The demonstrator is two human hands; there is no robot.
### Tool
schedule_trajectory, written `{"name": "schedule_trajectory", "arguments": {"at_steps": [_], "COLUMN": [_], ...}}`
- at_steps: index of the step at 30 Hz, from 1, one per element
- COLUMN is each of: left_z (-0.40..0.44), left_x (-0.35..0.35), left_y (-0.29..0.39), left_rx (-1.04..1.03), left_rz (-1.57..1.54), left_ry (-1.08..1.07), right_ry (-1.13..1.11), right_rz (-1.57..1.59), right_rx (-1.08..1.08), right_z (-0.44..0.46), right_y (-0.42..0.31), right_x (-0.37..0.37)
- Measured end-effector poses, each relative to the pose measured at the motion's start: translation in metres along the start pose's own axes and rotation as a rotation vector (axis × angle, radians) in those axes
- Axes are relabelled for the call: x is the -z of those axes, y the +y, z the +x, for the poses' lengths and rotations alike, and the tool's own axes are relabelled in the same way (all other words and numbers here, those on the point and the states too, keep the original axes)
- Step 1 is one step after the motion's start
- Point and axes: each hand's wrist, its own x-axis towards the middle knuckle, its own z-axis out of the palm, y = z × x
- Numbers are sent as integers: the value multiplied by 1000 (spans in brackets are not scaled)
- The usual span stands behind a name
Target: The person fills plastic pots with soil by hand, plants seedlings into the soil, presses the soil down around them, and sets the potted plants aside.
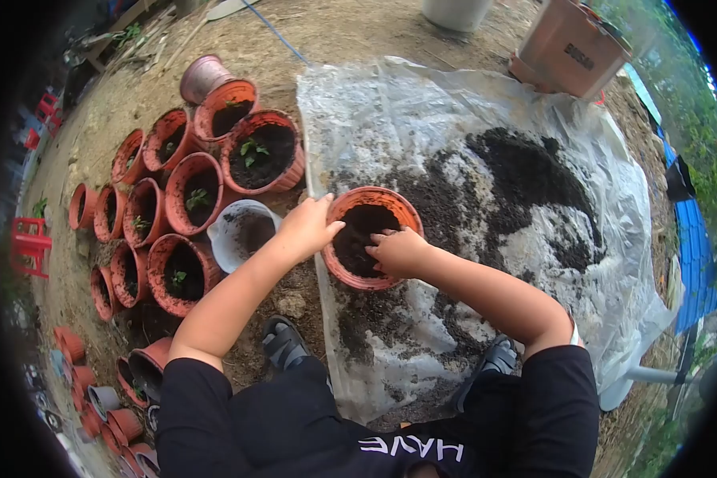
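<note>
An orange-red pot (402, 203) with dark soil (354, 247) inside stands at the left edge of a whitish plastic sheet (390, 103). My left hand (309, 227) grips the pot's left rim, fingers on the outside and thumb over the edge. Inside the pot, my right hand (398, 252) rests on the soil near the right wall, its fingers bent and partly hidden against the soil. Just left of the pot is a pale grey pot (229, 245). Loose dark soil (526, 175) is spread over the sheet on the right.
Rows of orange pots (195, 193), several with small seedlings, stand on the ground at the left. A square reddish container (570, 52) is at the upper right, near a white bucket (458, 12). More pots (123, 426) lie at the lower left.
</note>
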Motion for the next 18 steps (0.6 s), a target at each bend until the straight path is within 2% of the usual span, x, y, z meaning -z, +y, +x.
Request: {"name": "schedule_trajectory", "arguments": {"at_steps": [6, 11, 13, 18], "left_z": [-4, -7, -8, -11], "left_x": [3, 7, 10, 18], "left_y": [3, 1, 0, 1], "left_rx": [22, 11, 30, 72], "left_rz": [-40, -62, -66, -100], "left_ry": [19, 55, 65, -19], "right_ry": [0, 147, 124, 135], "right_rz": [-25, -36, -34, -1], "right_rx": [26, 38, 25, -10], "right_z": [-4, -21, -25, -11], "right_y": [-1, -2, -2, -1], "right_x": [7, 10, 12, 8]}}
